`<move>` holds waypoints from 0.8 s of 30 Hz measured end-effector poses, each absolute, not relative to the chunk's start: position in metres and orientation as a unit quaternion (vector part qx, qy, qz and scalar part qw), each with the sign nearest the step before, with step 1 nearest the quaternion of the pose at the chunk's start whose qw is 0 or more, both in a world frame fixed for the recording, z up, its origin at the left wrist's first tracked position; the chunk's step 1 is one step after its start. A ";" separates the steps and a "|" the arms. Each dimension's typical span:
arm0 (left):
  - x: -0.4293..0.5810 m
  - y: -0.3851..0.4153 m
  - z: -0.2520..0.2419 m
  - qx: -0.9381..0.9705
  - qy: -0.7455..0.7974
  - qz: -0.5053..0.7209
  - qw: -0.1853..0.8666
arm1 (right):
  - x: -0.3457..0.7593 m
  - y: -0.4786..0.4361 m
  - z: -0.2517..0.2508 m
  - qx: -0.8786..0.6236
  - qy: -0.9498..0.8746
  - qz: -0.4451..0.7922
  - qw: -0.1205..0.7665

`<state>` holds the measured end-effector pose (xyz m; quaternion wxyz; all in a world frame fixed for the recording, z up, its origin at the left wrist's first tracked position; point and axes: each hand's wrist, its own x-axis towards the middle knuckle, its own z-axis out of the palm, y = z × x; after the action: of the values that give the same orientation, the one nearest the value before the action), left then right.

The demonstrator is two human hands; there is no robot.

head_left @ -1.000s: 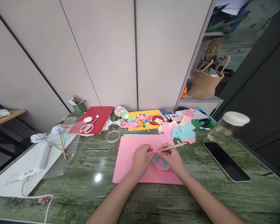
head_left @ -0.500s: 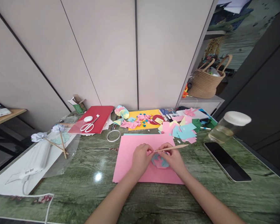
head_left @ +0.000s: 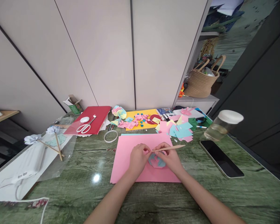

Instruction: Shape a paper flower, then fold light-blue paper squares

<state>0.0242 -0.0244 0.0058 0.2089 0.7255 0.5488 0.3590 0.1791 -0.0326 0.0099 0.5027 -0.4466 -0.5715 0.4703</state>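
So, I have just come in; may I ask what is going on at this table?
Someone is working with paper. The right hand holds a pointed stick; the left hand's fingers meet at its other end, though what they pinch is too small to tell. A pink-and-blue piece shows between the hands, over pink paper. Scissors lie aside.

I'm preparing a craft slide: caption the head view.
Left hand and right hand meet at a tapered beige stick above pink paper.
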 end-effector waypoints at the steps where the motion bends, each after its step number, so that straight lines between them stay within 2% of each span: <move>1: 0.024 -0.024 0.006 0.722 0.552 0.358 0.213 | 0.179 -0.033 0.011 -0.448 -0.574 0.469 0.500; 9: 0.024 -0.024 0.007 0.722 0.559 0.349 0.211 | 0.179 -0.033 0.012 -0.468 -0.595 0.418 0.503; 16: 0.023 -0.024 0.007 0.729 0.555 0.346 0.202 | 0.183 -0.031 0.010 -0.457 -0.541 0.457 0.538; 24: 0.023 -0.024 0.009 0.735 0.553 0.334 0.205 | 0.186 -0.025 0.004 -0.490 -0.525 0.439 0.540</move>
<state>0.0231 -0.0240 0.0085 0.2052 0.7354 0.5528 0.3338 0.1864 -0.0249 0.0035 0.5400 -0.4901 -0.5248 0.4390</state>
